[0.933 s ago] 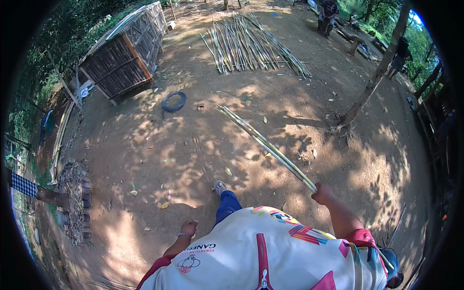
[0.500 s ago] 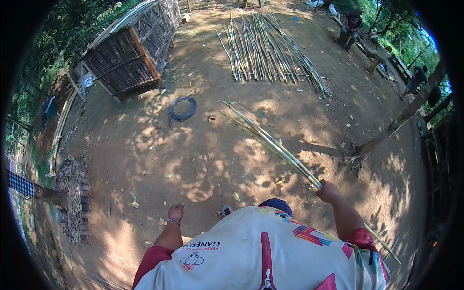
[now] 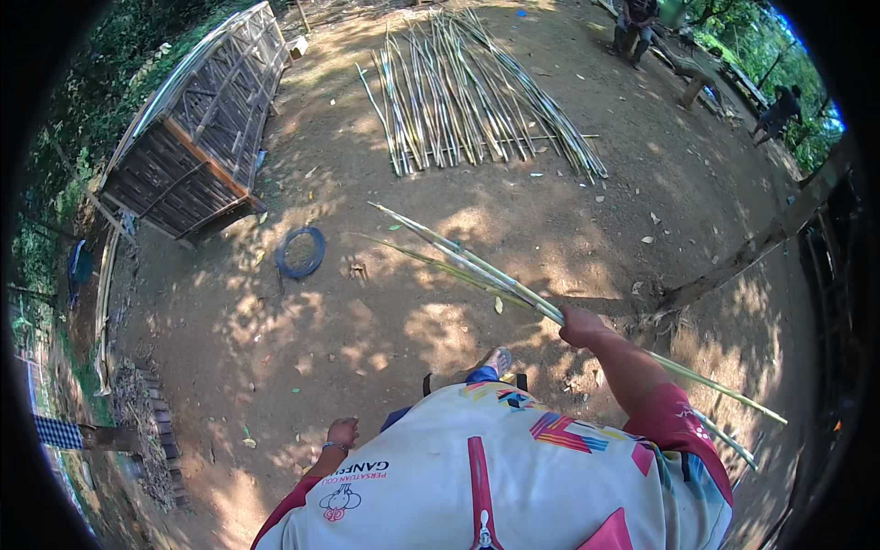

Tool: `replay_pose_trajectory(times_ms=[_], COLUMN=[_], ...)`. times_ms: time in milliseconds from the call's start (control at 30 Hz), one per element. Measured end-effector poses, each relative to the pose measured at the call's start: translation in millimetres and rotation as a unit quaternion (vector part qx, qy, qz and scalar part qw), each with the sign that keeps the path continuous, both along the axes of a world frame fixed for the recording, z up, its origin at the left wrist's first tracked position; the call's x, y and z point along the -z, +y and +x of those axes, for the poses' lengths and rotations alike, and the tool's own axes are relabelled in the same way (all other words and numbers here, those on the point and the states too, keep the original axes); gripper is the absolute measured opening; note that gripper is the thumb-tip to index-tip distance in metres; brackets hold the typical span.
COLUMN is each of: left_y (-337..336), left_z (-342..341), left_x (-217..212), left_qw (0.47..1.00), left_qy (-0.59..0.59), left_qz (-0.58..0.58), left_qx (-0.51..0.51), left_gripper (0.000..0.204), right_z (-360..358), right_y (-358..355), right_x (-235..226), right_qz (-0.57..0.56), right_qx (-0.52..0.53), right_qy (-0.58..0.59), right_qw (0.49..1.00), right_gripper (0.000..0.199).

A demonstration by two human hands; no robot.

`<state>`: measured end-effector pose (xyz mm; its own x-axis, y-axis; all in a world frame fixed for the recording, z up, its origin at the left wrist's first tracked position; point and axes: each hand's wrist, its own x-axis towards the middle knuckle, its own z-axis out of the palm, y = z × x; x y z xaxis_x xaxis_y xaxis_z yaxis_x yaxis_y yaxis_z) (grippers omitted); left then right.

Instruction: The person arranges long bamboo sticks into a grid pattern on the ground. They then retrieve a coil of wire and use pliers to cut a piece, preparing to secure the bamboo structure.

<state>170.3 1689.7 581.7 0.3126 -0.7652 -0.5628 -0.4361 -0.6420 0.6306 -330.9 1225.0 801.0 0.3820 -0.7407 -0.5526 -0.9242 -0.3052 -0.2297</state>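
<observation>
The right hand (image 3: 579, 324) is closed around a bundle of split bamboo strips (image 3: 477, 271), while the left hand (image 3: 343, 431) hangs loosely curled and empty at the person's side. Carrying this well likely means gripping near the balance point so neither end droops to the dirt ground (image 3: 367, 302). The strips are long, thin and pale green-yellow, their tips pointing toward the bamboo pile (image 3: 467, 92) lying well beyond them.

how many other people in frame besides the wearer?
2, maybe more hidden by trees: one person at the top edge beyond the bamboo pile, another person in shade at upper right.
</observation>
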Motion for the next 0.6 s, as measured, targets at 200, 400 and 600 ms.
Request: replay_pose_trajectory(times_ms=[200,400,600], left_y=[-149,-248,-312], left_z=[-78,-51,-25], left_x=[-75,-54,-30], left_qw=[0.991,0.985,0.972], left_qy=[0.027,0.055,0.090], left_qz=[0.075,0.025,0.058], left_qx=[-0.111,-0.161,-0.210], left_gripper=[0.034,0.037,0.034], right_z=[26,91,139], right_y=[-122,-202,-288], right_x=[21,11,29], right_qz=[-0.015,0.006,-0.003], right_qx=[-0.084,-0.143,-0.200], right_qy=[0.001,-0.031,-0.033], right_qw=[0.996,0.989,0.979], right_gripper=[0.037,0.035,0.038])
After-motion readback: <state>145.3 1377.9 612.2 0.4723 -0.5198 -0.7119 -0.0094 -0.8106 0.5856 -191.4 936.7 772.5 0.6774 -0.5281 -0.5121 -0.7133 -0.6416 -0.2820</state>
